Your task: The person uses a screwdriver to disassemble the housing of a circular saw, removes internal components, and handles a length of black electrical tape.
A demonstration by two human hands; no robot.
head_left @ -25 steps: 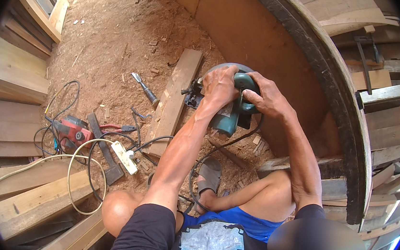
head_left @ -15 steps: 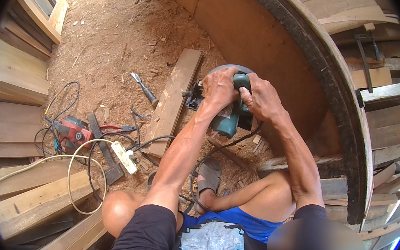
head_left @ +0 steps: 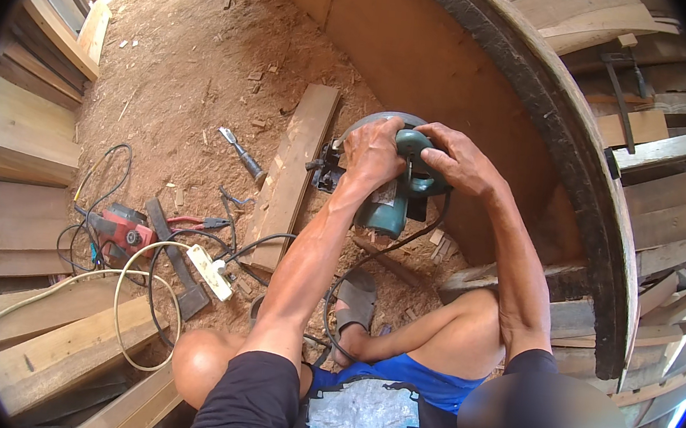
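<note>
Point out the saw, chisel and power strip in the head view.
Saw [head_left: 384, 211], head view: teal motor housing.
Chisel [head_left: 243, 157], head view: handle, near the blade.
Power strip [head_left: 211, 276], head view: whitish casing.

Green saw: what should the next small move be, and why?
Probably ease the grey shoe a little away from the black cord: the cord seems to come off the saw and curves close beside that shoe, and with the left grip and right grip both on the saw, neither is free.

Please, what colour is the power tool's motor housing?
The motor housing is teal, clearest in the head view.
</note>
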